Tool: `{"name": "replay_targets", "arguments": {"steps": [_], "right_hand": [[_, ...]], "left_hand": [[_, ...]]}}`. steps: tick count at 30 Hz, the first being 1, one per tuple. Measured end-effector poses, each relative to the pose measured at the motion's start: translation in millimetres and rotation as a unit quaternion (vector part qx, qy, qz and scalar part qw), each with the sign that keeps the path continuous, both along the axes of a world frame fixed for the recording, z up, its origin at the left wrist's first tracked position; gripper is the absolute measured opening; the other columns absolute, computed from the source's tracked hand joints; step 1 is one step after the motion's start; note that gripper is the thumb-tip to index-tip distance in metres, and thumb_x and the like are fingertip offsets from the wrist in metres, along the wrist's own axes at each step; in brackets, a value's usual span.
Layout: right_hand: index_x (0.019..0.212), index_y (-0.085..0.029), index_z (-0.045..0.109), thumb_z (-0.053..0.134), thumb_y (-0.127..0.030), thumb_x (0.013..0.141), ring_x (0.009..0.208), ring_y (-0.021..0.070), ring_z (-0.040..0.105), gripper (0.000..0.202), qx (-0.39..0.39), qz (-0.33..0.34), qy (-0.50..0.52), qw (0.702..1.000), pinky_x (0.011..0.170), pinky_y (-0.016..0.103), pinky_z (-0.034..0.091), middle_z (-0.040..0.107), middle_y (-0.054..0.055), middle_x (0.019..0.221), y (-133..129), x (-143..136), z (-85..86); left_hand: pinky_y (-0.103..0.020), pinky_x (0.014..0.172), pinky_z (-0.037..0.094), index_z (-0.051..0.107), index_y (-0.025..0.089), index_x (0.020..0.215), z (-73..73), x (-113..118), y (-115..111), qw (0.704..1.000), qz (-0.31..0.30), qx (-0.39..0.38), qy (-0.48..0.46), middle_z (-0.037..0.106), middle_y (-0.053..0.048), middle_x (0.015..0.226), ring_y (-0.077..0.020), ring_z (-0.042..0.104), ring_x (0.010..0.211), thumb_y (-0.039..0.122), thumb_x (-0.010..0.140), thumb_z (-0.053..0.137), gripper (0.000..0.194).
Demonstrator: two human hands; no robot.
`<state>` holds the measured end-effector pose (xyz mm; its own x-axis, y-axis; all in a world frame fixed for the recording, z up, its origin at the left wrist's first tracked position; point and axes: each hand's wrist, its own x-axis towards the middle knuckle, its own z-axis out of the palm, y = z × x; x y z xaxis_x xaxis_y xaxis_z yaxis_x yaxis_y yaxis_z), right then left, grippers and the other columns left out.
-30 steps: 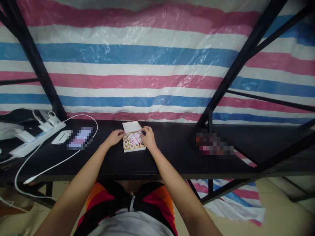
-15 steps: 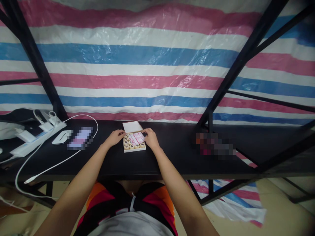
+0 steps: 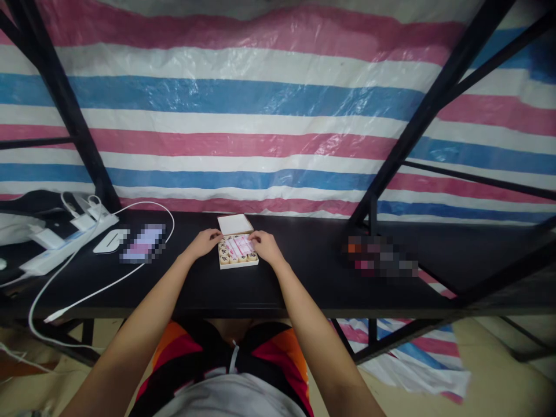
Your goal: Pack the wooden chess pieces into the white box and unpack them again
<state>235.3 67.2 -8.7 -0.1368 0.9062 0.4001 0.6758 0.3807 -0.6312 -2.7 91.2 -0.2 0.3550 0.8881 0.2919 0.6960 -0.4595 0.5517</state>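
A small open box of round xiangqi pieces sits on the black table in front of me. Over the pieces lies a pink-and-white printed paper, which covers several of them. My left hand pinches the box's far left corner, close to the raised lid. At the right side, my right hand has its fingers closed on the paper's right edge. Its fingertips are partly hidden from view.
To the left are a phone, a white flat device, a power strip with plugs and a looping white cable. A blurred object lies to the right. Black metal posts frame the table; striped sheeting hangs behind.
The paper has turned straighter and shifted slightly left over the pieces. My right hand has moved a little inward with it, while my left hand stays at the box corner.
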Motion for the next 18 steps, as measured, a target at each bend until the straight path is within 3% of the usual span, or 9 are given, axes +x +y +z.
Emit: {"name": "replay_targets", "arguments": {"steps": [5,10,14,18], "right_hand": [[0.084,-0.020,0.067,0.050,-0.018,0.073,0.068,0.0119,0.056,0.020,-0.010,0.022,0.035,0.999,0.068,0.022,0.040,0.065,0.000,0.075,-1.7,-2.5,1.5],[0.083,-0.019,0.069,0.050,-0.023,0.075,0.058,0.0111,0.051,0.021,-0.022,0.018,0.004,1.000,0.061,0.022,0.036,0.060,-0.002,0.060,-5.4,-4.5,4.8],[0.083,-0.019,0.071,0.051,-0.026,0.077,0.057,0.0112,0.050,0.022,-0.031,0.027,-0.006,0.999,0.059,0.022,0.035,0.061,-0.001,0.059,-8.0,-6.0,7.4],[0.084,-0.019,0.072,0.052,-0.028,0.077,0.057,0.0114,0.051,0.023,-0.034,0.037,-0.001,0.999,0.060,0.022,0.036,0.063,0.000,0.062,-8.4,-6.9,7.6]], "left_hand": [[-0.028,0.074,0.043,0.066,0.017,0.093,2.3,1.1,-2.0,1.000,0.002,-0.008,0.003,0.067,-0.006,0.091,-0.0191,0.059,0.080,0.041,0.083,0.044,0.035],[-0.027,0.074,0.042,0.066,0.018,0.094,0.3,0.3,-0.5,1.000,0.003,-0.004,0.005,0.067,-0.005,0.091,-0.0184,0.059,0.079,0.041,0.084,0.044,0.034],[-0.026,0.072,0.042,0.066,0.018,0.093,-0.4,0.0,-0.1,1.000,0.001,-0.001,0.009,0.066,-0.004,0.087,-0.0173,0.059,0.076,0.041,0.084,0.044,0.033],[-0.025,0.067,0.043,0.062,0.018,0.107,-0.5,0.6,-0.4,1.000,0.010,-0.015,-0.004,0.063,-0.001,0.077,-0.0156,0.057,0.068,0.041,0.085,0.045,0.036]]}}
